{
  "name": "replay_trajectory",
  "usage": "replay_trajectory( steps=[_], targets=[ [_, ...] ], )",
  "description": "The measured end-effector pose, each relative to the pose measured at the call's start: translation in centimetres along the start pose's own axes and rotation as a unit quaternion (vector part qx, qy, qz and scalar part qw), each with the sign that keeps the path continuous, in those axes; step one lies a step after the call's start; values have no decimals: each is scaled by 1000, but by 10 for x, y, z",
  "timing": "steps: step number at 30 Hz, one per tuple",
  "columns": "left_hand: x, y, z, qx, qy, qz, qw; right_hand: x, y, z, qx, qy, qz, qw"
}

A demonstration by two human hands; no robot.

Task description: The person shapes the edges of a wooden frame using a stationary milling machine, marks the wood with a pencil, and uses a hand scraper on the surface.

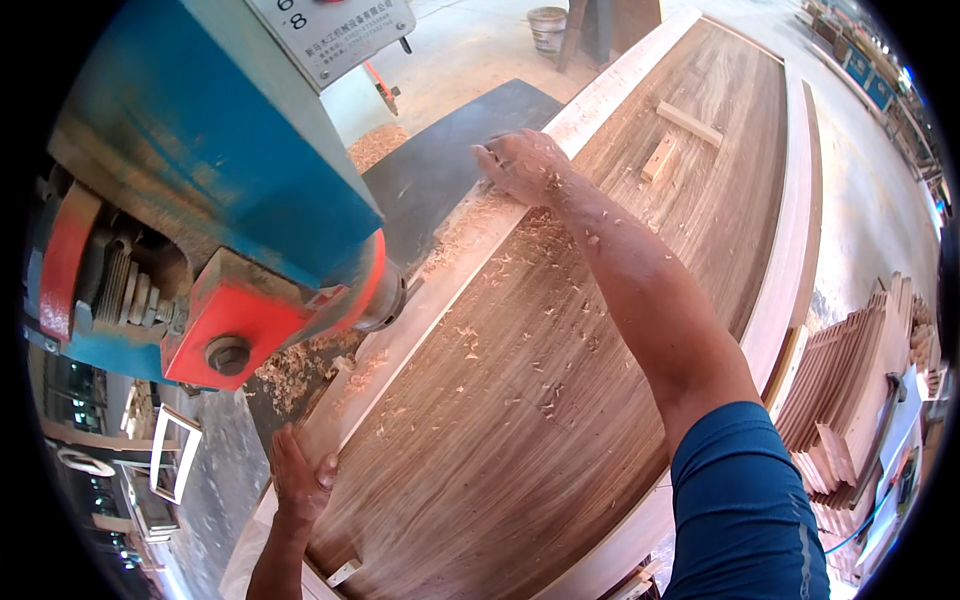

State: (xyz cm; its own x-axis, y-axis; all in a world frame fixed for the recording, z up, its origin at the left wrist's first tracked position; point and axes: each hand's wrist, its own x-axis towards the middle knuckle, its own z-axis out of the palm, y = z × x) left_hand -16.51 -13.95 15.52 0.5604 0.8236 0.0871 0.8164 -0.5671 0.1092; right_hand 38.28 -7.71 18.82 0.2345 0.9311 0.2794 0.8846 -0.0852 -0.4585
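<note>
A long framed wooden panel [560,390] with pale rails and a darker grained middle lies slantwise before me, strewn with shavings. Farther up its left rail [577,127], my right hand [525,168] is closed over the rail, fingers curled and partly hidden, shavings on its skin. My left hand [299,478] rests on the nearer stretch of the same rail, fingers stretched along it and thumb apart. Between the two hands, the round head [385,298] of a blue and red woodworking machine [215,150] sits close above the rail. Its cutting part is hidden.
A dark machine table [465,140] lies under the panel's left side. Two small wood blocks [690,124] rest on the panel. Stacked wooden boards [850,380] stand at the right. A bucket [547,30] is on the floor at the back, and a white frame [175,453] is at the left.
</note>
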Motion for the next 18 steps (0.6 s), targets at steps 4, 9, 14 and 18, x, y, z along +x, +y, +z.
replay_trajectory(
  steps=[4,9,14,18],
  targets=[
    [3,11,-7,-12,-29,-28,999,1,6,0,-4,-1,-14,1000],
    [-8,-8,2,35,-18,-22,999,3,6,3,-3,-6,-25,1000],
    [-6,0,-1,-3,-62,-52,997,1,12,3,-7,17,-30,999],
    [-11,-6,3,17,-38,-23,999,2,10,2,-15,3,-12,1000]
  ],
)
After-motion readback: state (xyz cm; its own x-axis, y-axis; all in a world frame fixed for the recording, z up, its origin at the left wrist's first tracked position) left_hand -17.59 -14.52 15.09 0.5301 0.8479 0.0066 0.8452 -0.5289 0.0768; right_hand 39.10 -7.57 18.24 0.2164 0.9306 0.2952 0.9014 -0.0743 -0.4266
